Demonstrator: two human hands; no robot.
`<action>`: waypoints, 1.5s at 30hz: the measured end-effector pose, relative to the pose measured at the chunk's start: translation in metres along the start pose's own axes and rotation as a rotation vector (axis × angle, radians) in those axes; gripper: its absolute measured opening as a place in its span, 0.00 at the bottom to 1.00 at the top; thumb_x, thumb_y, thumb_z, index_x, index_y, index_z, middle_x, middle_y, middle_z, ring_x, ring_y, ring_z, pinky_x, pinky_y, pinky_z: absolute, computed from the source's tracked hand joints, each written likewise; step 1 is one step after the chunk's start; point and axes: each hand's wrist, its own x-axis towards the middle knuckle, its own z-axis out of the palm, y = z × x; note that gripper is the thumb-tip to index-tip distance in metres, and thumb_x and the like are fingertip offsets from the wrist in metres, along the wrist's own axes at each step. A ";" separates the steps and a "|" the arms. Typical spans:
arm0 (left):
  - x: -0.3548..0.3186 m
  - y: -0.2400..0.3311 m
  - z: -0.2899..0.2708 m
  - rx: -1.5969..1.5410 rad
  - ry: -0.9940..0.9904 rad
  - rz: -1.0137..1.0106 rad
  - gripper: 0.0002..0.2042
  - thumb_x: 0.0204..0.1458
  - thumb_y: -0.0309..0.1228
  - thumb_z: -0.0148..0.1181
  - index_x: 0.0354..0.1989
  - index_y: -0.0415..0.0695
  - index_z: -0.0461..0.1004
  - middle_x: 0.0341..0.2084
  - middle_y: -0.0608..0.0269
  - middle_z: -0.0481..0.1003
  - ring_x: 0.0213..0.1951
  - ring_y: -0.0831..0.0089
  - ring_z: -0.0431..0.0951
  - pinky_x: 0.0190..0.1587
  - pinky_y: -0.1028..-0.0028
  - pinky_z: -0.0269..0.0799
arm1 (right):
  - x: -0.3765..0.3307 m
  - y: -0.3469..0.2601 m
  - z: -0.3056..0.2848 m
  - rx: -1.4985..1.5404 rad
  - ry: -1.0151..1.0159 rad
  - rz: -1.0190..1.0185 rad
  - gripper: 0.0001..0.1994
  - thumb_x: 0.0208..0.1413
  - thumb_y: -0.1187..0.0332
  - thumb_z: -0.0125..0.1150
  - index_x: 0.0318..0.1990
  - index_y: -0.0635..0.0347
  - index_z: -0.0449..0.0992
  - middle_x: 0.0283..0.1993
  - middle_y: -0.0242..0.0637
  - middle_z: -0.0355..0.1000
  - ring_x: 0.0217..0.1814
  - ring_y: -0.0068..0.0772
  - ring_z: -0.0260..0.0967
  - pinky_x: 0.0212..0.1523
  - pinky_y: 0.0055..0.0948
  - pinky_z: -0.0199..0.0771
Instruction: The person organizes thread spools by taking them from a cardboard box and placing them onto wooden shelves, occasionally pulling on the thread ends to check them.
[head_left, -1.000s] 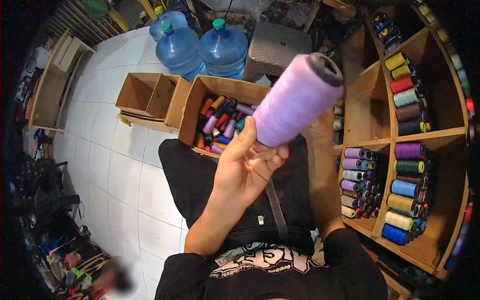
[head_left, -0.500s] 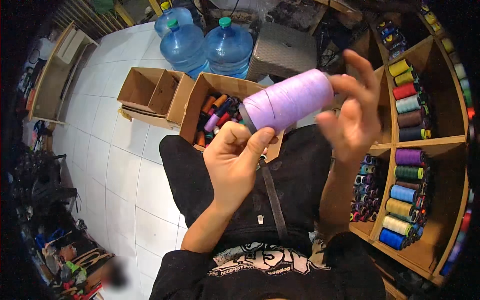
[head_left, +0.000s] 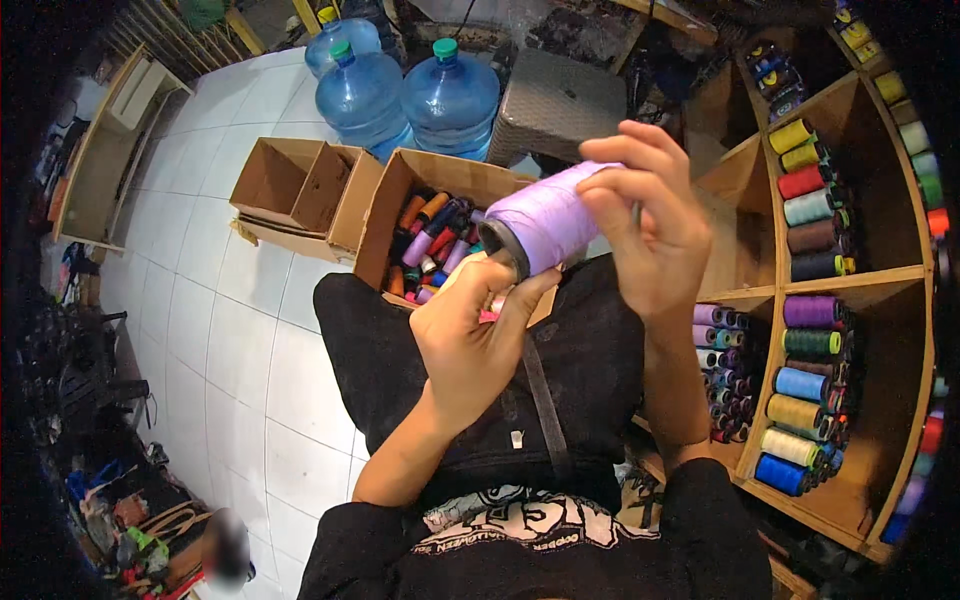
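Observation:
A large lilac thread spool [head_left: 548, 222] is held up in front of me, tilted, with its dark hollow end facing the left. My left hand [head_left: 470, 325] pinches that dark rim from below, thumb along the underside. Around the spool's far upper end wrap the fingers of my right hand [head_left: 652, 220]. Beyond my knees stands an open cardboard box [head_left: 392, 205] full of smaller mixed-colour thread spools [head_left: 432, 240], partly hidden behind my left hand.
A divided cardboard box [head_left: 290, 190] sits left of the spool box. Behind are blue water jugs [head_left: 452, 100] and a woven grey stool [head_left: 560, 100]. At right, a wooden shelf [head_left: 850, 275] holds many coloured spools. A low wooden cabinet [head_left: 105, 150] stands far left.
My right hand has come in from the right and closed round the spool's far end. The spool has turned so that its hollow end shows more.

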 end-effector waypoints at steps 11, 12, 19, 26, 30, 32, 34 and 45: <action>-0.010 -0.011 -0.026 0.109 -0.074 -0.212 0.04 0.45 0.17 0.58 0.26 0.35 0.68 0.24 0.61 0.74 0.26 0.82 0.71 0.29 0.83 0.66 | -0.068 0.147 -0.086 -0.530 0.113 0.591 0.34 0.42 0.70 0.65 0.59 0.61 0.57 0.60 0.47 0.56 0.62 0.38 0.53 0.59 0.32 0.51; -0.009 -0.016 -0.022 0.105 -0.070 -0.209 0.04 0.45 0.17 0.58 0.26 0.35 0.68 0.24 0.61 0.74 0.26 0.82 0.71 0.29 0.83 0.66 | -0.075 0.150 -0.090 -0.459 0.133 0.675 0.33 0.43 0.69 0.64 0.58 0.63 0.58 0.59 0.47 0.58 0.61 0.37 0.55 0.59 0.31 0.52; 0.002 -0.019 -0.015 0.315 -0.297 0.298 0.08 0.36 0.18 0.61 0.27 0.36 0.70 0.31 0.54 0.72 0.39 0.53 0.72 0.41 0.64 0.68 | -0.034 0.069 -0.052 0.341 -0.144 0.699 0.22 0.52 0.58 0.57 0.50 0.64 0.69 0.50 0.39 0.68 0.51 0.27 0.65 0.52 0.26 0.62; 0.016 -0.017 -0.016 0.526 -0.440 0.563 0.08 0.32 0.24 0.59 0.23 0.37 0.68 0.31 0.55 0.71 0.41 0.52 0.71 0.39 0.63 0.70 | -0.015 0.044 -0.003 0.530 -0.519 0.653 0.28 0.50 0.49 0.57 0.49 0.65 0.68 0.47 0.40 0.68 0.49 0.28 0.65 0.50 0.30 0.65; 0.017 -0.019 -0.023 0.562 -0.481 0.595 0.09 0.30 0.26 0.60 0.21 0.38 0.67 0.30 0.56 0.71 0.41 0.53 0.71 0.38 0.63 0.70 | -0.019 0.043 -0.002 0.294 -0.593 0.425 0.25 0.48 0.52 0.59 0.50 0.60 0.69 0.53 0.39 0.64 0.55 0.30 0.59 0.53 0.29 0.60; 0.014 -0.020 -0.026 0.534 -0.490 0.544 0.08 0.31 0.24 0.60 0.22 0.37 0.68 0.31 0.55 0.71 0.41 0.53 0.71 0.38 0.63 0.70 | -0.024 0.044 0.002 0.407 -0.571 0.522 0.26 0.45 0.54 0.62 0.50 0.59 0.69 0.53 0.39 0.62 0.58 0.33 0.57 0.55 0.32 0.57; 0.012 -0.023 -0.026 0.496 -0.473 0.534 0.08 0.32 0.23 0.59 0.23 0.37 0.69 0.32 0.55 0.71 0.41 0.52 0.71 0.39 0.63 0.70 | -0.026 0.042 0.001 0.599 -0.543 0.589 0.26 0.42 0.58 0.66 0.48 0.60 0.70 0.52 0.41 0.61 0.55 0.34 0.59 0.53 0.33 0.61; -0.007 -0.039 -0.018 0.092 -0.423 0.105 0.09 0.35 0.20 0.65 0.25 0.37 0.71 0.28 0.55 0.74 0.38 0.58 0.74 0.43 0.66 0.67 | -0.066 0.060 -0.022 1.014 -0.541 0.977 0.34 0.47 0.49 0.60 0.58 0.58 0.59 0.53 0.39 0.62 0.55 0.30 0.59 0.52 0.29 0.64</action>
